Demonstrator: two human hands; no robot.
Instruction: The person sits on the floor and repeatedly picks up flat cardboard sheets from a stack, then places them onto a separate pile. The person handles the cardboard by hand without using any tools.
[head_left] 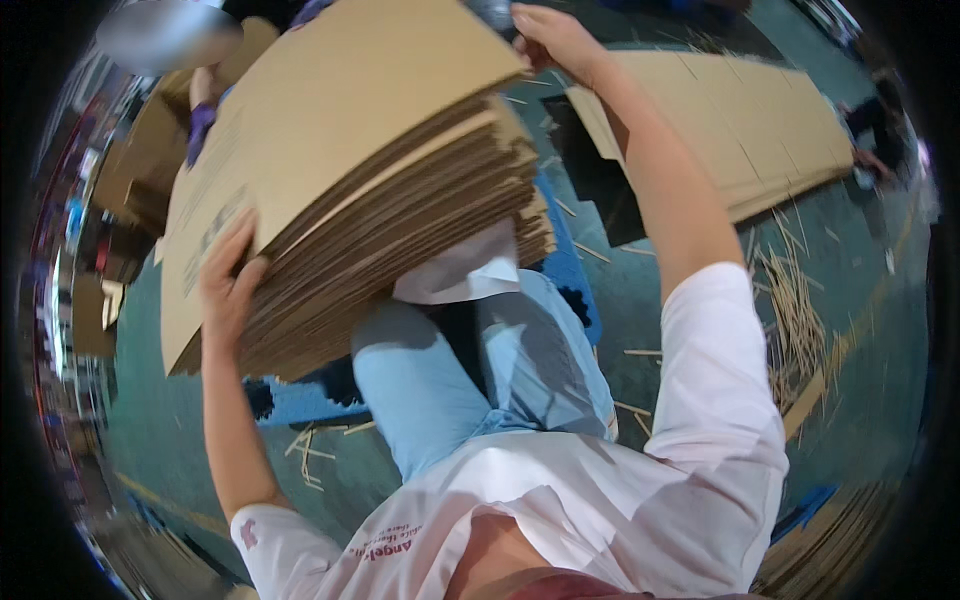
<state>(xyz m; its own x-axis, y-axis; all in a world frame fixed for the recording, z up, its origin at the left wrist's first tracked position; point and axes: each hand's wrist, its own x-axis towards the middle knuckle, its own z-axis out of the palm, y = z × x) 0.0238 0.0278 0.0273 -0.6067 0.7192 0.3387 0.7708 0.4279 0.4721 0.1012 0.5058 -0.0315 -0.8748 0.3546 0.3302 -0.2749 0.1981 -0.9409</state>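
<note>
A tall stack of flat brown cardboard sheets (pixel 400 220) rises in front of my legs, its cut edges facing me. My left hand (pixel 232 275) grips the near left edge of the top cardboard sheet (pixel 350 110), with fingers on its face and the thumb at the edge. At the sheet's far right corner, my right hand (pixel 560 45) is closed on its edge, the fingertips partly hidden. The top sheet sits slightly apart from the layers below at that corner.
A co-worker's purple-gloved hand (pixel 201 130) is at the stack's far left side. Blue pallet parts (pixel 570 265) show under the stack. More flat cardboard (pixel 740 120) lies at right, beside scattered thin strips (pixel 795 300) on the green floor. Another person (pixel 882 125) crouches far right.
</note>
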